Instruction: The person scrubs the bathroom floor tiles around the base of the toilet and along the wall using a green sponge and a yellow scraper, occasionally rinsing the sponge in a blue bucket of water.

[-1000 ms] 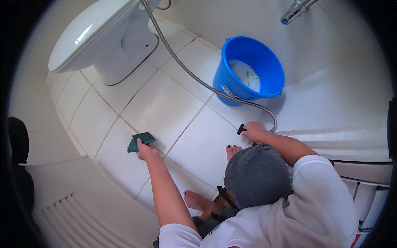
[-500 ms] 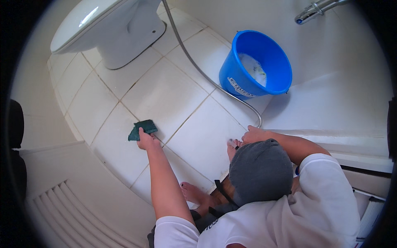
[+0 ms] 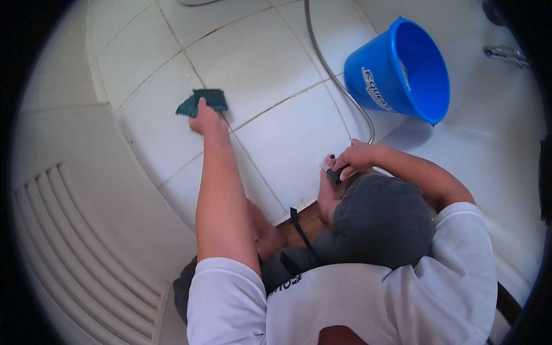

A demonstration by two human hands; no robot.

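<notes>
My left hand point(image 3: 206, 118) reaches out at left, its fingers closed on a dark green scouring pad point(image 3: 211, 99). The pad lies against the white floor tiles point(image 3: 282, 123), close to a grout line, and looks folded or doubled. Beside my right foot, my right hand point(image 3: 355, 156) is closed round a black handheld sprayer point(image 3: 335, 175) with a pale tip. A ribbed metal hose point(image 3: 340, 86) runs over the tiles to that hand; where it joins the sprayer is hidden.
A blue bucket point(image 3: 374, 75) stands tilted in view at the upper right, past the hose. Above it a chrome tap point(image 3: 506, 54) juts from the wall. A louvred white door point(image 3: 86, 241) fills the left. My bare right foot point(image 3: 329, 195) rests near the sprayer.
The view has shifted, so the toilet is almost out of frame. The black sprayer in my right hand now shows more clearly. My left hand keeps the pad near the same tile corner.
</notes>
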